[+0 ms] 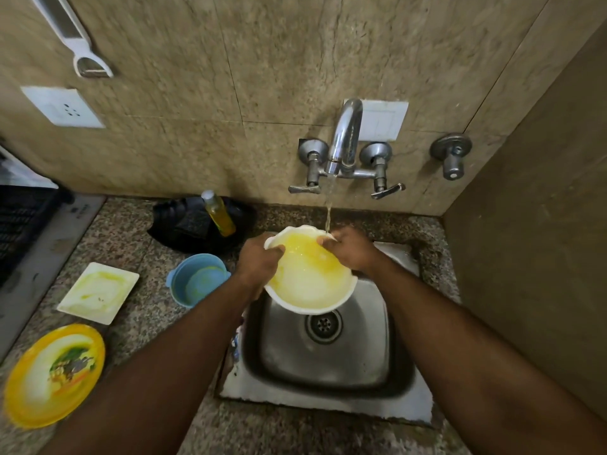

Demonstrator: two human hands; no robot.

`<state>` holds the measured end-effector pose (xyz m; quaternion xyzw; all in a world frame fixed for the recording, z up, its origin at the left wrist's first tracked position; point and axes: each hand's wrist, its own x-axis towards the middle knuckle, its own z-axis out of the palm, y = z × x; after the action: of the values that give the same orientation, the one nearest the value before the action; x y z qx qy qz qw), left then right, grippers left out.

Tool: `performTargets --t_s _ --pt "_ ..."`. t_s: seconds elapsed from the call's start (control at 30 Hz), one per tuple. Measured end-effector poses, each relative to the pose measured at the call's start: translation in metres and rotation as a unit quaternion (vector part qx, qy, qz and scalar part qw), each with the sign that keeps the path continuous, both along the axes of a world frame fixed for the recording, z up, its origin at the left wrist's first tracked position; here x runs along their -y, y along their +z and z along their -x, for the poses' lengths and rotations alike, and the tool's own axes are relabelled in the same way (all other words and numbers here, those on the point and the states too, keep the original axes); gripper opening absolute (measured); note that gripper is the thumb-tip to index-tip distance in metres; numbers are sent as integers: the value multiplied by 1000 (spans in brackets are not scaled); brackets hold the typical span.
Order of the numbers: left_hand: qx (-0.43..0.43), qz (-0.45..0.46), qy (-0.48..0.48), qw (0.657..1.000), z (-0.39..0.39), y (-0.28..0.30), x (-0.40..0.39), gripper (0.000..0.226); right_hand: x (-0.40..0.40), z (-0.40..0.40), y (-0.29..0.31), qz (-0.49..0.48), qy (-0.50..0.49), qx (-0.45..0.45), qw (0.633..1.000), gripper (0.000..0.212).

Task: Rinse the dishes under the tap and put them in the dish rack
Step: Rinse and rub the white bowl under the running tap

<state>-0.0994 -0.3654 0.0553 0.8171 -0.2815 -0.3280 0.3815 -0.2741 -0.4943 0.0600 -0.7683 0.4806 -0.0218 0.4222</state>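
Counter, far left: yellow plate (pixel 54 376) near the front edge, smeared square plate (pixel 98 292) behind it.
Counter, by the sink: blue cup (pixel 197 279), with a soap bottle (pixel 218 213) behind it.
Left hand (pixel 259 261): grips the bowl's left rim.
Bowl (pixel 310 277): white, yellow-stained, tilted over the sink (pixel 328 349).
Right hand (pixel 349 249): grips the far right rim.
Tap (pixel 345 136): running, its stream landing at the bowl's far rim by the right hand.
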Motion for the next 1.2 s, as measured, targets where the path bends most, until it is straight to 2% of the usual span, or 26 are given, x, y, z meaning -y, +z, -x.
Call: performTargets --t_s 0.03,0.07,0.1,0.17,0.23,0.27,0.37,0.43,0.53,0.6,0.7,0.77,0.83,0.97,1.07,1.13,1.2 --pt "-1 -1 8 1000 -3 -1 0 34 -1 3 -2 -80 -24 37 996 20" --pt "-1 -3 16 1000 -5 -4 0 33 -6 5 -2 -150 -45 59 986 17" --pt "9 -9 18 1000 -7 -6 0 34 -10 7 -4 -187 -63 72 978 26" --pt "99 -55 -17 993 -8 -7 3 41 -18 8 -8 -145 -92 72 982 29" --pt "232 -114 -78 963 1 -6 9 55 -26 7 -9 -54 -123 57 989 24" --pt "271 -120 -99 950 9 -6 14 59 -30 6 -7 -20 -135 51 989 22" --pt "306 -109 -154 933 39 -4 32 66 -39 5 0 18 -153 30 988 17" --pt "323 -90 -210 918 58 -6 44 65 -44 5 5 19 -121 17 992 16" --pt "321 -67 -245 912 75 -6 59 65 -50 10 10 16 -124 17 992 12" --pt "278 -82 -221 931 73 -8 68 68 -55 15 14 24 -160 27 986 17" --pt "219 -129 -162 954 60 -15 76 71 -58 22 16 96 -200 -5 975 20" --pt "209 -116 -189 952 66 -21 72 62 -55 25 15 119 -224 -10 967 21" --pt "218 -104 -204 949 75 -28 62 61 -51 27 19 112 -236 10 965 19" --pt "161 -110 -115 974 82 -31 58 60 -54 20 22 116 -195 -5 974 21" --pt "165 -141 -88 972 80 -26 59 69 -65 13 20 110 -187 -4 976 16" --pt "183 -157 -73 968 75 -26 61 72 -73 7 15 80 -204 10 976 14" --pt "180 -159 -70 968 71 -22 65 66 -78 6 8 58 -243 18 968 18"
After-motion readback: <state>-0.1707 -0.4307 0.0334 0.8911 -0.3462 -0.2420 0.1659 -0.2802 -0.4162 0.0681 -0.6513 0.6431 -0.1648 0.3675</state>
